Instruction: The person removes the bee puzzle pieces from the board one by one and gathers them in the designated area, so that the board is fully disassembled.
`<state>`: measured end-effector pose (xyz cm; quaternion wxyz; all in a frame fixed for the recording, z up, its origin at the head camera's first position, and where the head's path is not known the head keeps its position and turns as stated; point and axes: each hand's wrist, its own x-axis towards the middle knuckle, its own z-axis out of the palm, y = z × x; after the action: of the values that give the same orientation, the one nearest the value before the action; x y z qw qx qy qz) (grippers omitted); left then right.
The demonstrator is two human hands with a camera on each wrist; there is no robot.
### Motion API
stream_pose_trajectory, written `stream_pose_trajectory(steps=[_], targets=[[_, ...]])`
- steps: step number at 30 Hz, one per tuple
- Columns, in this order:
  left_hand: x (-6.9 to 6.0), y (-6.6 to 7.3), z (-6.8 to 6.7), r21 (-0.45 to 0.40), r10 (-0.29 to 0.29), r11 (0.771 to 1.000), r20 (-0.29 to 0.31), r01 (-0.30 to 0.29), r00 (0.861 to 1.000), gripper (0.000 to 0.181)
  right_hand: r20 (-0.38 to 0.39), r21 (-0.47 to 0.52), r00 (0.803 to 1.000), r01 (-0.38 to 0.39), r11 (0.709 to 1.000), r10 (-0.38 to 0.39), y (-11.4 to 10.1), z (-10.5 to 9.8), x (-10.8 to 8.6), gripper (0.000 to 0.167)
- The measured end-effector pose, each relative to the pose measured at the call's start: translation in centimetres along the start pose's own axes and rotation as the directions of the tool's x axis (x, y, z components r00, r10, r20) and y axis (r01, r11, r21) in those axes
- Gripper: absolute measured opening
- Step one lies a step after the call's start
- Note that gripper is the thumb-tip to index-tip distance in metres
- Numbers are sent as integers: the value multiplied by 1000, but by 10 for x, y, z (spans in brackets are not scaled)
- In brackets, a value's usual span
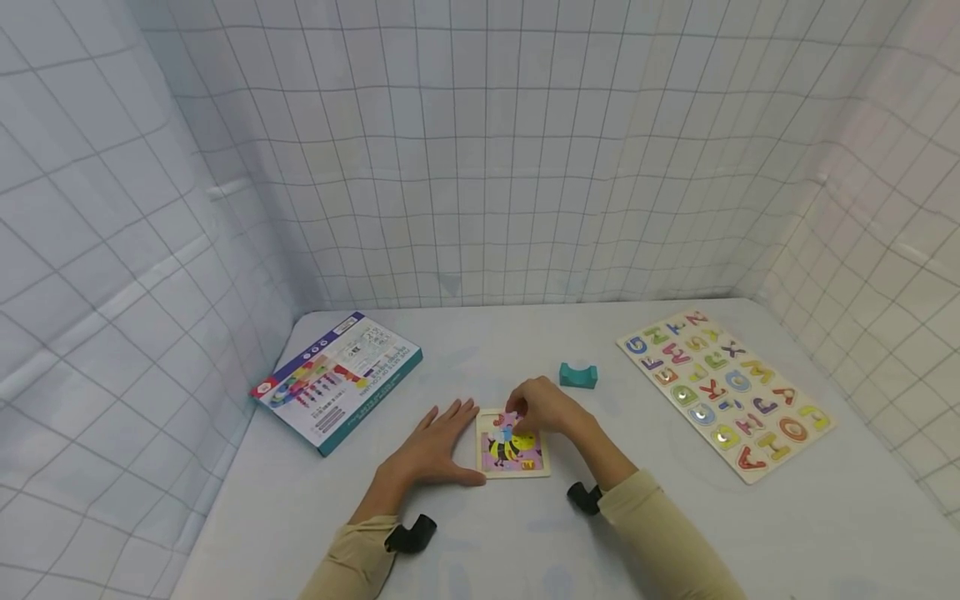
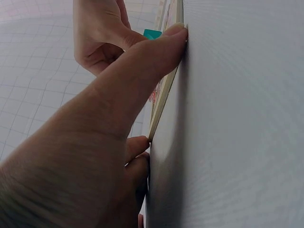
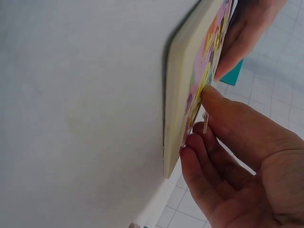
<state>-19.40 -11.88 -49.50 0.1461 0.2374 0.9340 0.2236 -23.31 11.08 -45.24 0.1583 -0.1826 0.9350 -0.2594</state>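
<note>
A small wooden bee puzzle (image 1: 512, 461) lies on the white table in front of me, a yellow and black bee on pink inside a pale frame. My left hand (image 1: 431, 450) is spread along its left side, thumb at the lower left corner and fingertips by the upper left; in the left wrist view the thumb (image 2: 161, 50) touches the frame's edge. Over the upper right of the puzzle, my right hand (image 1: 547, 406) pinches a thin puzzle piece (image 3: 205, 124) between thumb and fingers. Fingers hide most of that piece.
A flat toy box (image 1: 337, 379) lies at the left, tilted to the table's edge. Behind my right hand stands a teal block (image 1: 578, 376) with a curved notch. An alphabet puzzle board (image 1: 723, 392) lies at the right. Gridded cloth walls (image 1: 480, 167) enclose the table.
</note>
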Motion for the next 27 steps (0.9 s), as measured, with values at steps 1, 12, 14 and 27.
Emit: stream_pose_trajectory(steps=[1, 12, 14, 27], targets=[[0, 0, 0, -3, 0, 1000, -1, 0, 1000, 111, 0, 2, 1000, -2, 1000, 2, 0, 0, 0, 27], [1, 0, 1, 7, -9, 1000, 2, 9, 1000, 110, -24, 8, 1000, -2, 1000, 2, -1, -1, -3, 25], [1, 0, 0, 9, -6, 1000, 1, 6, 1000, 111, -29, 8, 1000, 9, 1000, -8, -1, -1, -2, 25], [1, -1, 0, 5, 10, 1000, 5, -10, 1000, 111, -33, 21, 999, 31, 999, -30, -1, -2, -5, 27]])
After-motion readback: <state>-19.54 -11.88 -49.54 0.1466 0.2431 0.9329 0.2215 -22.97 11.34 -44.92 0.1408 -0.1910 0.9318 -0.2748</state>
